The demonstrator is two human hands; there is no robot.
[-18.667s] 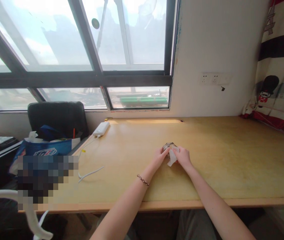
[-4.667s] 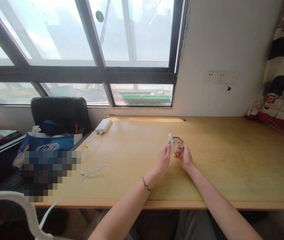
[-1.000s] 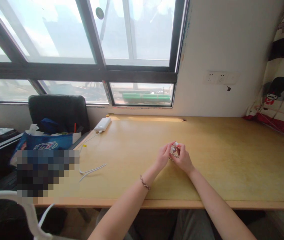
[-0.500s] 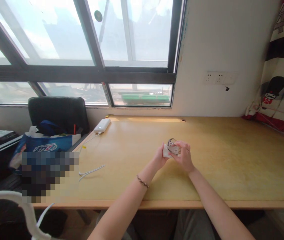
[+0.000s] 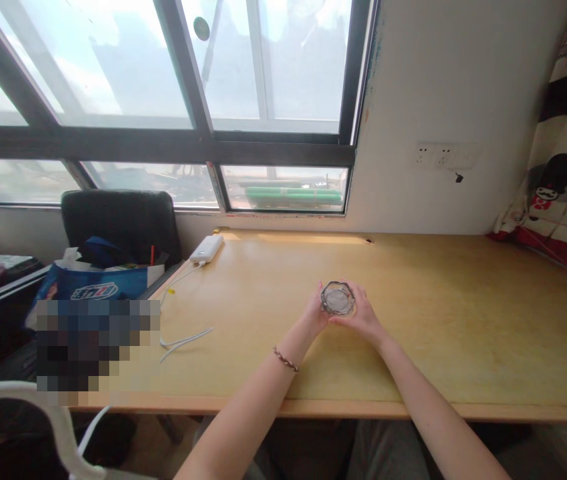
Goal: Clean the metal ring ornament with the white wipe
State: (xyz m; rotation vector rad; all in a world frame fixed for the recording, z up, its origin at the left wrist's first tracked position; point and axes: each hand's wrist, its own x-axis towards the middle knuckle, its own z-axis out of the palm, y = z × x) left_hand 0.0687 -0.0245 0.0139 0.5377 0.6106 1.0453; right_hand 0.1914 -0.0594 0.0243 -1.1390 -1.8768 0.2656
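Note:
A small round glass dish (image 5: 337, 298) with a faceted dark rim faces up toward me, held between both hands over the middle of the wooden desk (image 5: 453, 333). My left hand (image 5: 314, 315), with a beaded bracelet on the wrist, cups its left side. Fingers of my right hand (image 5: 363, 317) curl round its right and lower edge. A pale lining shows inside the dish; I cannot tell whether it is a tissue.
A white power bank (image 5: 206, 248) lies at the desk's back left with a white cable (image 5: 183, 340) trailing toward the front. A black chair (image 5: 118, 227) holding a blue bag (image 5: 88, 288) stands left of the desk. A patterned cloth (image 5: 558, 187) hangs at the right.
The dish has turned from tilted on its side to facing up between both hands. The white tissue seen at my left fingers earlier no longer sticks out.

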